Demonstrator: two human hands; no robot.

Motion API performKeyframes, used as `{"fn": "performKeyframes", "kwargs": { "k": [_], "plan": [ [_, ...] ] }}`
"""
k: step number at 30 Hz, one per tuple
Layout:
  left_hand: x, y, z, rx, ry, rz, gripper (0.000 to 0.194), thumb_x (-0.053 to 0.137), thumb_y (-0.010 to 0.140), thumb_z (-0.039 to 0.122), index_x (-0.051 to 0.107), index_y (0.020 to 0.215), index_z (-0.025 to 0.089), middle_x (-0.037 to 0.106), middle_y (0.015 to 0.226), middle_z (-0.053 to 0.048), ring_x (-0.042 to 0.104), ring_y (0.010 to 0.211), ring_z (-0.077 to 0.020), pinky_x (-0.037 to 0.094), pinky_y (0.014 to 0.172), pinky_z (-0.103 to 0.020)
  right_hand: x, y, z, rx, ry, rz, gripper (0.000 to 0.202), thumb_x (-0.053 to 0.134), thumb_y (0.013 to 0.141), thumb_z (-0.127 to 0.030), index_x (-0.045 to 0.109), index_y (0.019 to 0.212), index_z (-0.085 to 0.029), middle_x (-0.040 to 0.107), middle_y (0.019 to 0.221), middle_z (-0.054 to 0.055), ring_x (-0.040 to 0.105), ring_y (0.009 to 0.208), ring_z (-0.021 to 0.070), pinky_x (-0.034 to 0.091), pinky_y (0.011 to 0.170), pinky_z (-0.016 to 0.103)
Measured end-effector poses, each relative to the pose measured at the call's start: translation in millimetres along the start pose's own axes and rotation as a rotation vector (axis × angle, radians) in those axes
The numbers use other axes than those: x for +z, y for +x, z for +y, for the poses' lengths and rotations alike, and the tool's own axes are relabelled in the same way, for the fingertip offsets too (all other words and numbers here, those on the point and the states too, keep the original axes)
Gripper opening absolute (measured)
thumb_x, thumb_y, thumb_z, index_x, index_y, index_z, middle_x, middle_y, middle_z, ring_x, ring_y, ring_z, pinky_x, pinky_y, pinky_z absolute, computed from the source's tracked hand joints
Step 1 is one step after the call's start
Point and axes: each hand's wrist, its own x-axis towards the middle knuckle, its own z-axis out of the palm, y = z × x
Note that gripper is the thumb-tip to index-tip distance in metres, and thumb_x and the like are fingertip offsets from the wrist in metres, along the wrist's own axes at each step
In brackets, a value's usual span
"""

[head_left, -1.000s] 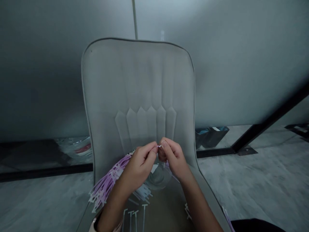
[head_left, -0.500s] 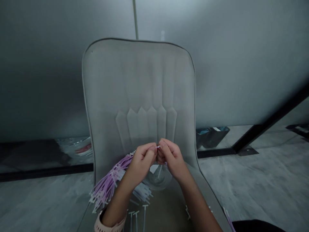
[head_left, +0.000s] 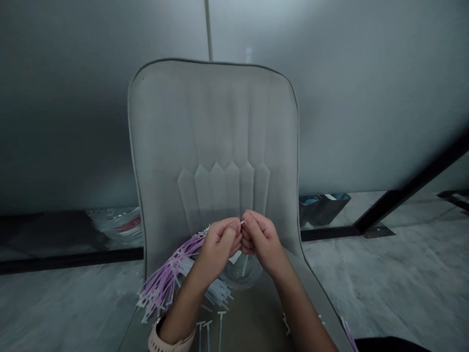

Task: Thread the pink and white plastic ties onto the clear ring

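Observation:
My left hand (head_left: 222,240) and my right hand (head_left: 261,238) meet over the chair seat, each closed in a pinch. Between their fingertips shows a short bit of a thin pale purple strip (head_left: 241,223); the rest of it is hidden by the fingers. Left of my left hand lies a fanned bundle of purple strips with white T-shaped ends (head_left: 166,279). Whitish strips (head_left: 219,293) stick out under my left wrist. Below both hands sits a clear round plastic container (head_left: 244,278) with a white piece in it, partly covered by my hands.
The grey padded chair (head_left: 216,117) has its backrest ahead of me. Loose white T-ended strips (head_left: 220,327) lie near the seat front, with a few more by my right forearm. Behind stand a frosted panel (head_left: 366,98), a dark bag (head_left: 324,209) and a slanted black bar (head_left: 406,190).
My hands keep pinching the strip in nearly the same spot, with the fingers slightly shifted. The whole view has moved a little.

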Motion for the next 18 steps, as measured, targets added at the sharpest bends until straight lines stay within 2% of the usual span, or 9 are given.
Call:
{"fn": "performKeyframes", "kwargs": {
  "k": [7, 18],
  "plan": [
    [-2.4, 1.3, -7.5, -0.008, -0.072, -0.016, 0.032, 0.057, 0.077, 0.041, 0.036, 0.062, 0.021, 0.025, 0.051, 0.010, 0.020, 0.043, -0.0046, 0.018, 0.040, -0.016, 2.4, -2.2, -0.2, -0.024, -0.048, 0.012, 0.044, 0.059, 0.086, -0.054, 0.039, 0.065, -0.021, 0.027, 0.050, -0.011, 0.020, 0.039, 0.0044, 0.021, 0.034, 0.016],
    [-2.6, 2.7, -3.2, 0.029, -0.038, -0.021, 0.034, 0.057, 0.076, 0.040, 0.035, 0.059, 0.021, 0.024, 0.049, 0.011, 0.018, 0.042, -0.0039, 0.017, 0.037, -0.015, 5.1, -2.9, 1.4, -0.050, -0.124, 0.047, 0.044, 0.056, 0.088, -0.055, 0.038, 0.065, -0.022, 0.028, 0.051, -0.010, 0.022, 0.039, 0.0052, 0.023, 0.033, 0.017]
  ]
}}
